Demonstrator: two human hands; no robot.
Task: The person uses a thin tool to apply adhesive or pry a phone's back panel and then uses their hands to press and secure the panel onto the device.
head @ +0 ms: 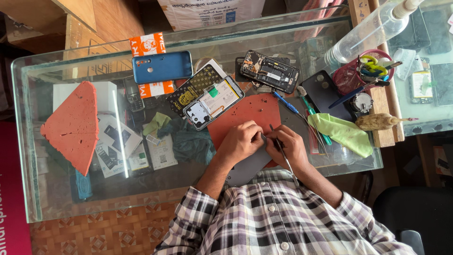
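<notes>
My left hand (240, 140) and my right hand (289, 146) meet over a red mat (245, 113) on the glass counter (71, 198). My right hand grips thin metal tweezers (283, 156). My left hand pinches a tiny part at the tweezer tips, too small to make out. Just beyond my left hand lies an opened phone (213, 103) with its battery and board showing. A second opened phone (269, 72) lies further back.
A blue phone cover (162, 66), a black phone back (323, 92), a green cloth (342, 132), a blue-handled screwdriver (285, 103), a red tool basket (361, 71), a clear spray bottle (368, 30) and a red triangular pad (75, 123) sit around the counter.
</notes>
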